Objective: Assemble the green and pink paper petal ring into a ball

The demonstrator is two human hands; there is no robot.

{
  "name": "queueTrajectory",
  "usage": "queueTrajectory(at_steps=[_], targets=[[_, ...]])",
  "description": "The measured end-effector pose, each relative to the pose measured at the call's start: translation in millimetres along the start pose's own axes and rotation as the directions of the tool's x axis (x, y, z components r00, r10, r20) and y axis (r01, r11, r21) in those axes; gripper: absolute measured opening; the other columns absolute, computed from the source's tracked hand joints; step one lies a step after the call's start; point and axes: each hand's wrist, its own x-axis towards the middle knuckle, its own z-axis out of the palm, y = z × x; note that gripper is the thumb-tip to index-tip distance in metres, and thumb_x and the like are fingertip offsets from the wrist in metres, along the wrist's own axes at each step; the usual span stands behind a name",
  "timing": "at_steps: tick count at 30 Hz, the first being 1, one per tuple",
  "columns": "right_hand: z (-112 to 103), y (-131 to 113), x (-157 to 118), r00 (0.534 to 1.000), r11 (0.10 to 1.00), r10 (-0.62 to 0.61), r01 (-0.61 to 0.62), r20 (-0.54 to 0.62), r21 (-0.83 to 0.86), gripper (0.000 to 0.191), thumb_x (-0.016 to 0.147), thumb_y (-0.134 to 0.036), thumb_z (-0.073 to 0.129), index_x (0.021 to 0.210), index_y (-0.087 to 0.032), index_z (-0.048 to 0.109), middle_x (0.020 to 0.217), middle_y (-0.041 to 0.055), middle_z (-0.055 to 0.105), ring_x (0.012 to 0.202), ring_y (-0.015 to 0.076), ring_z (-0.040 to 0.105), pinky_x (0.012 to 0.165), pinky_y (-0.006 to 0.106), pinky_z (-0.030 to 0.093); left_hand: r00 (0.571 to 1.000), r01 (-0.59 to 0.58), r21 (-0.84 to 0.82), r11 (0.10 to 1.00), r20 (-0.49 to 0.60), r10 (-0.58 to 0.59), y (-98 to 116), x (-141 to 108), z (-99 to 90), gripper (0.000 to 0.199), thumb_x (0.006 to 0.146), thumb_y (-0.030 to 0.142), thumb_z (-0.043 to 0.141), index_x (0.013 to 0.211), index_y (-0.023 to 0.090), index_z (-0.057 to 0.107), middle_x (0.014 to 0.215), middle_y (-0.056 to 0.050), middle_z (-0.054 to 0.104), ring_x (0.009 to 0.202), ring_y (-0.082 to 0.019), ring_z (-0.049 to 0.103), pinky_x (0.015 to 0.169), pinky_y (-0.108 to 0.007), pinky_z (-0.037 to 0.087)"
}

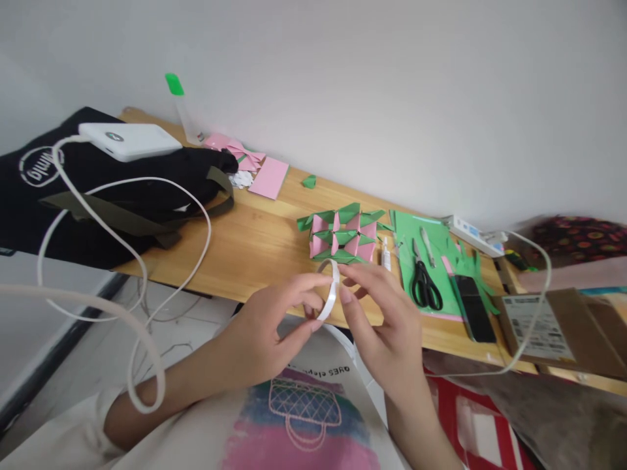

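Note:
In front of my chest, my left hand (pixel 279 320) pinches a narrow white tape roll (pixel 332 297) between thumb and fingers. The thin ring stands on edge. From the other side, my right hand (pixel 385 310) has its thumb and fingertips closed together at the roll's upper right edge. Whether a loose tape end is between them is too small to make out. Just beyond the roll, a folded pink and green paper lattice (pixel 345 234) stands on the wooden table (pixel 245 241).
Black scissors (pixel 425 284), a phone (pixel 474 310) and a pen (pixel 428 247) lie right, around green sheets (pixel 406 228). A small white tube (pixel 386 254) is beside the lattice. At left are a black bag (pixel 196 176), power bank (pixel 132 140) and looping white cable (pixel 208 225). Pink paper (pixel 269 177) lies behind.

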Motion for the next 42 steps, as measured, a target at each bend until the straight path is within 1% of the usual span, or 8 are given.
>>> queueTrajectory(at_steps=[5,13,19,22,27,34,39,42], targets=[[-1,1,-2,1.0,1.0,0.011,-0.011,0.012,0.023,0.021,0.09,-0.015,0.058,0.107,-0.024,0.067,0.106,0.0058,0.069,0.098,0.0189,0.066,0.078,0.033,0.055,1.0,-0.016,0.069,0.998,0.01,0.015,-2,0,1.7,0.047,0.09,0.009,0.054,0.131,0.027,0.044,0.09,0.005,0.071,0.085,-0.011,0.068,0.083,-0.024,0.051],[-6,3,-2,0.998,0.997,0.059,-0.061,0.036,0.052,0.009,0.089,-0.016,0.059,0.09,-0.024,0.063,0.097,0.0028,0.071,0.092,0.0174,0.066,0.073,0.03,0.053,0.999,-0.029,0.157,0.987,0.04,0.023,-3,0,3.0,0.046,0.091,0.013,0.054,0.133,0.03,0.044,0.093,0.004,0.072,0.087,-0.014,0.069,0.078,-0.027,0.049],[-5,3,-2,0.99,0.986,0.132,-0.137,0.054,0.095,0.016,0.088,-0.018,0.062,0.103,-0.024,0.065,0.092,0.0017,0.071,0.075,0.0132,0.065,0.066,0.028,0.054,0.998,-0.047,0.215,0.976,0.056,0.036,-1,3,3.0,0.035,0.093,0.013,0.05,0.126,0.026,0.048,0.094,0.002,0.072,0.086,-0.015,0.068,0.077,-0.028,0.049],[-6,4,0,0.983,0.969,0.169,-0.178,0.067,0.171,0.014,0.083,-0.016,0.065,0.096,-0.023,0.066,0.085,0.0005,0.072,0.073,0.0132,0.066,0.063,0.026,0.055,0.997,-0.069,0.287,0.955,0.065,0.052,-1,4,3.5,0.03,0.094,0.014,0.045,0.121,0.024,0.052,0.093,0.0,0.072,0.082,-0.016,0.067,0.075,-0.03,0.049],[-7,6,2,0.972,0.937,0.214,-0.233,0.099,0.259,0.011,0.08,-0.016,0.068,0.09,-0.022,0.068,0.079,0.0005,0.073,0.067,0.0128,0.067,0.06,0.025,0.055,0.992,-0.087,0.355,0.931,0.113,0.049,-3,5,4.5,0.03,0.093,0.011,0.043,0.12,0.022,0.054,0.094,-0.001,0.072,0.082,-0.017,0.066,0.072,-0.03,0.048],[-2,15,2,0.963,0.907,0.243,-0.27,0.12,0.325,0.006,0.081,-0.018,0.068,0.085,-0.021,0.067,0.073,-0.0003,0.07,0.064,0.0109,0.064,0.058,0.021,0.053,0.991,-0.083,0.271,0.959,0.123,0.052,-7,5,8.5,0.035,0.095,0.014,0.044,0.127,0.026,0.049,0.089,0.001,0.069,0.077,-0.016,0.064,0.069,-0.028,0.046],[2,22,2,0.962,0.901,0.246,-0.272,0.119,0.339,0.003,0.082,-0.02,0.067,0.082,-0.021,0.064,0.075,0.0006,0.07,0.067,0.0123,0.064,0.06,0.023,0.053,0.993,-0.026,0.213,0.977,0.117,0.001,-9,4,10.5,0.047,0.09,0.01,0.047,0.133,0.029,0.044,0.087,0.002,0.068,0.078,-0.016,0.065,0.072,-0.029,0.048],[2,24,3,0.97,0.922,0.22,-0.242,0.103,0.302,0.004,0.084,-0.018,0.065,0.084,-0.022,0.063,0.077,0.0,0.07,0.068,0.0118,0.065,0.061,0.022,0.053,0.99,0.029,0.103,0.994,0.134,-0.043,-9,5,9.7,0.054,0.087,0.008,0.051,0.135,0.032,0.042,0.09,0.004,0.068,0.08,-0.014,0.066,0.075,-0.027,0.049]])
